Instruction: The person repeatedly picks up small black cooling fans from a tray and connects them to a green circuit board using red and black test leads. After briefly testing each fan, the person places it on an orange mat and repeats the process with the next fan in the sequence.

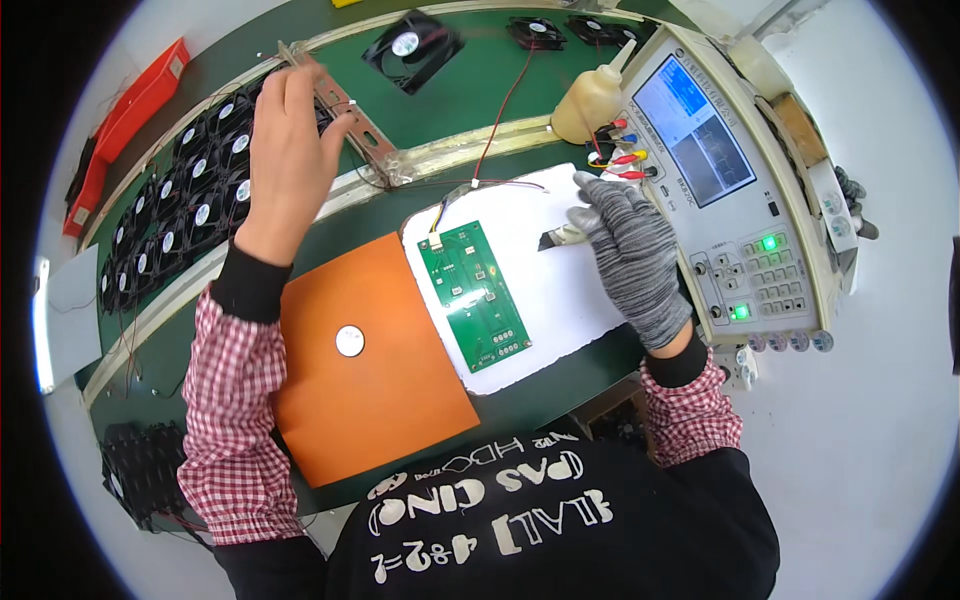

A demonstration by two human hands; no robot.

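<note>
Rows of black fans [180, 200] lie at the left on the green counter [450, 105], and just right of them your bare left hand [288, 150] is raised by a slotted metal strip [372, 140], its grip wide, thumb apart from the fingers. Farther right, a single tilted fan [412, 52] shows at the far side, with a green circuit board [470, 310] nearer you on a white sheet [570, 290]. Your gloved right hand [635, 255] sits beside the test instrument [720, 235], fingers half curled; whether its grip holds anything, I cannot tell.
</note>
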